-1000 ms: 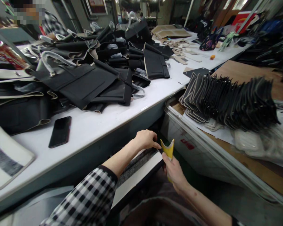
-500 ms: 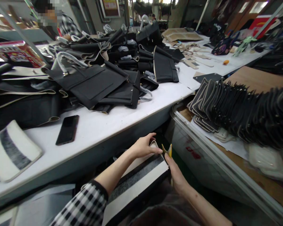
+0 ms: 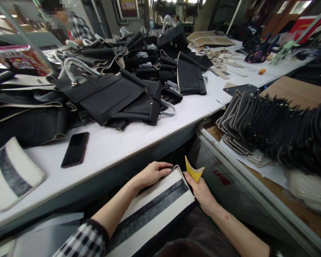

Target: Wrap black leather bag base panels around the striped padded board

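Note:
A white panel (image 3: 160, 214) with a dark, mottled stripe lies slanted across my lap, one narrow end pointing away from me. My left hand (image 3: 155, 174) rests along its far long edge near that end, fingers stretched out and the thumb not clearly visible. Close to the same end, my right hand (image 3: 202, 192) pinches a bent yellow piece (image 3: 194, 172) with a paler inner face; its material is unclear. The yellow piece stands up above the right fingers, just beside the panel's end edge.
Black handbags (image 3: 107, 94) lie heaped on the white table (image 3: 128, 142), with a phone (image 3: 75, 149) and another striped panel (image 3: 14, 175) near its front. On the right, a bin (image 3: 230, 178) carries rows of dark flat pieces (image 3: 278, 132). A person (image 3: 80, 28) is at the far left.
My left hand has drawn back leftward from the panel's corner, its thumb off the end. My right hand has shifted slightly right, turning the yellow piece so its face shows.

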### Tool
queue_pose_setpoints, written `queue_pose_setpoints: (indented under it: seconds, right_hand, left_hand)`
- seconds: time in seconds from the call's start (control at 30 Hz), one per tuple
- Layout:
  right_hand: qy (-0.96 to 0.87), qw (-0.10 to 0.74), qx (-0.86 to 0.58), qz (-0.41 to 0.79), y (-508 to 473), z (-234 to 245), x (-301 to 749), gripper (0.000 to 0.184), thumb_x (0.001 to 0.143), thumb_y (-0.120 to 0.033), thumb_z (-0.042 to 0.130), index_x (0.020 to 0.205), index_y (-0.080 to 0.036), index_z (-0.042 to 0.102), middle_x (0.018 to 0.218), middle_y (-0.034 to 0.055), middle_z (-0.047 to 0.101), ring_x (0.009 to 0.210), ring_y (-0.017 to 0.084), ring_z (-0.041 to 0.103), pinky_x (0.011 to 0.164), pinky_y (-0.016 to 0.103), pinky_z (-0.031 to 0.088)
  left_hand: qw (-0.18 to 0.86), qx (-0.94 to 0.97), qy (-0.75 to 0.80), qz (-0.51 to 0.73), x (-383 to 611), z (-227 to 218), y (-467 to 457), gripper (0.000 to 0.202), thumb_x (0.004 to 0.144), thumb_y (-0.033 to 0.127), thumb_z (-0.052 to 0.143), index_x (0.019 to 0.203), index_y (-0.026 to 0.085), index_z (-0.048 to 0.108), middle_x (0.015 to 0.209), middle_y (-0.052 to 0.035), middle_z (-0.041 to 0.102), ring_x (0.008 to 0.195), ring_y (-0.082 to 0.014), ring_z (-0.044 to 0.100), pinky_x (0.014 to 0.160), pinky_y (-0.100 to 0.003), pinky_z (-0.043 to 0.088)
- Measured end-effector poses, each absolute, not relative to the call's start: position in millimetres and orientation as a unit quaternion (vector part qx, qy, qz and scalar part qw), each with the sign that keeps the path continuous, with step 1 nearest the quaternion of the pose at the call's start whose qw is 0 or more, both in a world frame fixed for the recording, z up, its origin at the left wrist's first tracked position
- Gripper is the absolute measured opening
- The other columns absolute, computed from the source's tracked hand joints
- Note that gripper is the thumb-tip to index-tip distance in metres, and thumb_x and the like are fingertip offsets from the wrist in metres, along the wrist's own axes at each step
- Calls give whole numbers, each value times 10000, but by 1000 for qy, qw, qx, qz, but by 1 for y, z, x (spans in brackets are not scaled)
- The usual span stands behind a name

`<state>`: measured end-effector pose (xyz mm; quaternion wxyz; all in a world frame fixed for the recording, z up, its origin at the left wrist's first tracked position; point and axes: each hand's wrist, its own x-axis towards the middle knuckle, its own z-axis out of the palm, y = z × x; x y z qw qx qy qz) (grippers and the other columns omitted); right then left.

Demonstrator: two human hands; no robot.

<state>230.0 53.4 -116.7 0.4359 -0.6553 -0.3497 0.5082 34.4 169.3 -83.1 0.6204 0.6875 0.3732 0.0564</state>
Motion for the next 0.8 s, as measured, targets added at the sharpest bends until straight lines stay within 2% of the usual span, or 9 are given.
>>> queue_pose_setpoints:
  seconds: [0.1, 0.2, 0.3, 0.4, 0.53, 0.6, 0.73, 0.8]
  right_hand:
    - [-370, 424, -652, 508, 53, -116, 232, 461, 835, -604, 571, 1038, -206, 685, 953, 58, 718, 911, 256, 636, 820, 369, 497]
    - [-418, 388, -651, 500, 59, -113, 237, 451, 868, -564, 541, 1090, -185, 646, 951, 60, 701, 913, 246, 629, 823, 352, 484]
    - [-460, 340, -662, 484, 61, -110, 239, 383, 914, -526, 479, 1050, -192, 610, 905, 47, 675, 925, 238, 622, 819, 334, 471]
    - [-500, 283, -682, 453, 61, -107, 237, 307, 942, -490, 431, 980, -219, 571, 857, 30, 656, 853, 218, 622, 780, 316, 458]
    - [-530, 227, -704, 415, 65, -102, 234, 246, 944, -447, 415, 1002, -238, 532, 859, 22, 635, 770, 200, 599, 715, 303, 429]
    - [-528, 236, -687, 440, 67, -101, 235, 265, 944, -468, 417, 1006, -236, 530, 874, 20, 631, 781, 197, 591, 714, 301, 427]
    - [-398, 328, -637, 573, 76, -113, 235, 408, 919, -583, 472, 1061, -220, 594, 975, 31, 660, 959, 207, 593, 828, 301, 444]
    - [-294, 335, -604, 660, 85, -124, 231, 503, 901, -644, 460, 1041, -195, 637, 933, 51, 674, 902, 209, 609, 782, 307, 464]
  left_hand:
    - [603, 692, 394, 51, 36, -85, 168, 493, 892, 463, 539, 1268, 162, 643, 1181, -65, 704, 1036, -257, 640, 942, -343, 467]
    - [581, 705, 404, 46, 36, -85, 166, 486, 908, 465, 510, 1274, 175, 643, 1210, -63, 694, 1050, -259, 642, 959, -346, 457]
    - [584, 709, 394, 37, 36, -85, 166, 478, 929, 466, 475, 1284, 189, 636, 1228, -53, 687, 1046, -253, 649, 949, -336, 462]
    - [589, 713, 381, 29, 37, -87, 169, 470, 943, 461, 453, 1284, 192, 635, 1233, -48, 685, 1059, -251, 648, 952, -326, 458]
    - [574, 727, 377, 25, 39, -89, 171, 483, 954, 465, 421, 1294, 190, 626, 1260, -58, 669, 1107, -259, 632, 983, -330, 442]
    - [564, 735, 377, 16, 39, -87, 172, 500, 953, 474, 416, 1303, 181, 619, 1287, -74, 652, 1147, -271, 612, 1008, -340, 431]
    - [564, 735, 377, 7, 37, -82, 171, 516, 957, 471, 411, 1320, 159, 604, 1304, -93, 638, 1179, -278, 592, 1021, -348, 427]
    - [572, 731, 373, 13, 36, -81, 170, 507, 956, 470, 417, 1321, 171, 604, 1282, -83, 653, 1157, -273, 603, 1012, -347, 431]
